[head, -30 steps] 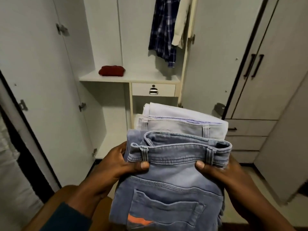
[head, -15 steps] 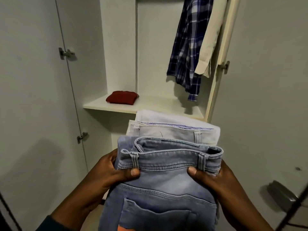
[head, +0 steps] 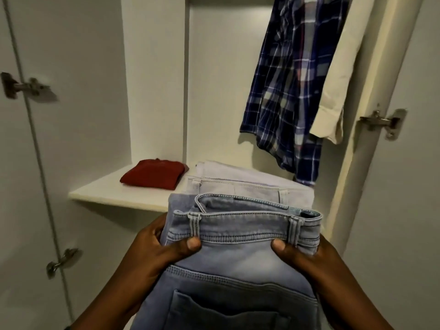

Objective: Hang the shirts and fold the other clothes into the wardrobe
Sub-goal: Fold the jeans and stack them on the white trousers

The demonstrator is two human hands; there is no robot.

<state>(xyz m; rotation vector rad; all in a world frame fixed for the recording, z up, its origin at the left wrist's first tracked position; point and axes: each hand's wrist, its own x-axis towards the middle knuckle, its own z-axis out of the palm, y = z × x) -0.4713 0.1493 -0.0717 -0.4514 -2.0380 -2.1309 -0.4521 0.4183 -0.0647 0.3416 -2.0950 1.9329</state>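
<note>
Now both hands, left hand (head: pixel 152 253) and right hand (head: pixel 307 260), are pinching the folded jeans (head: pixel 238 239) stack at the shelf (head: pixel 114 195) front edge. Next, probably sliding it in beside the red garment (head: pixel 153 173).

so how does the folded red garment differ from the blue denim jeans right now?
The folded red garment lies on the white wardrobe shelf, untouched; the blue denim jeans sit atop a folded stack held by the left hand and right hand. Red looks plain and smaller; the jeans show waistband, belt loops and stitching. Both are folded.
</note>
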